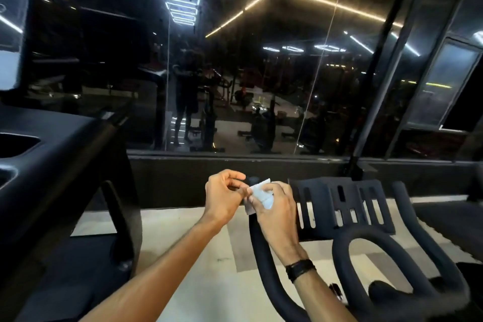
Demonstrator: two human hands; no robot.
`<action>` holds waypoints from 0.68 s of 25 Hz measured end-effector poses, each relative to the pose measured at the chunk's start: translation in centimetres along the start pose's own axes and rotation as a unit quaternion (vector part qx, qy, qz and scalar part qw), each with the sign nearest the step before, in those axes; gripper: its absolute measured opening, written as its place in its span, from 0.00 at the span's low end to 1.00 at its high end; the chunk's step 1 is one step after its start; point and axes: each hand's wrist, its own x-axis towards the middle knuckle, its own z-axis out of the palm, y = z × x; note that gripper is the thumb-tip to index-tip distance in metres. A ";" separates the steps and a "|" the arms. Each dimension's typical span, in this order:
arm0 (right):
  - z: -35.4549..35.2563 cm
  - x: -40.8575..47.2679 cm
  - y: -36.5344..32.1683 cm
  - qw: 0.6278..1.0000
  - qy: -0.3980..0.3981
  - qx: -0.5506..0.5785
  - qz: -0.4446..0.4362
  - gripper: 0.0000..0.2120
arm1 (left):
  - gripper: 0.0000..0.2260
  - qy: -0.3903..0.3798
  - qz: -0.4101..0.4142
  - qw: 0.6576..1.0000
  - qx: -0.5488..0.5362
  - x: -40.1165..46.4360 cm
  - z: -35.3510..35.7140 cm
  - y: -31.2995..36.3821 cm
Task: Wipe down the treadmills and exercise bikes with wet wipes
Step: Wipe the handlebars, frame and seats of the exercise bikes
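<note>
At the far left stands a treadmill [52, 154], its black console tray with two cup recesses facing the camera and its dark upright slanting down to the floor [198, 238], which is pale with darker mats on it. A lit panel edge of the console shows in the top left corner.

Toward the middle, the left hand [224, 197] is raised in front of the chest, its forearm reaching up from the lower left. Its fingers [235, 175] are curled, and the thumb and forefinger pinch the left edge of a wet wipe [261, 195]. The wipe is a small white and pale blue piece, crumpled, held between both hands just in front of the top end of the exercise bike's left handlebar [261, 251].

The right hand [274, 206] is just beside the left, touching it at the fingertips. Its fingers [264, 189] are bent round the wipe's right side and grip it from above. A black wristband [300, 269] sits on the right wrist.

To the right lies the rest of the exercise bike [392, 256]: a slotted black device holder [342, 204] at the front, a looped inner handlebar behind it, and the outer bar curving along the right.

Beyond everything runs a dark glass wall [261, 60], which reflects ceiling light strips, gym machines and a standing person.
</note>
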 end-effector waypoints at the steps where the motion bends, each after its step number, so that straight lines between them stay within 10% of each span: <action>1: 0.7 0.5 -0.1 1.000 0.011 0.008 0.004 0.13 | 0.11 -0.003 -0.001 1.000 0.003 1.0 -0.2 -0.2; 17: 3.7 0.2 0.2 0.977 0.138 -0.142 -0.084 0.08 | 0.07 -0.019 0.132 0.990 -0.036 5.2 2.6 -3.8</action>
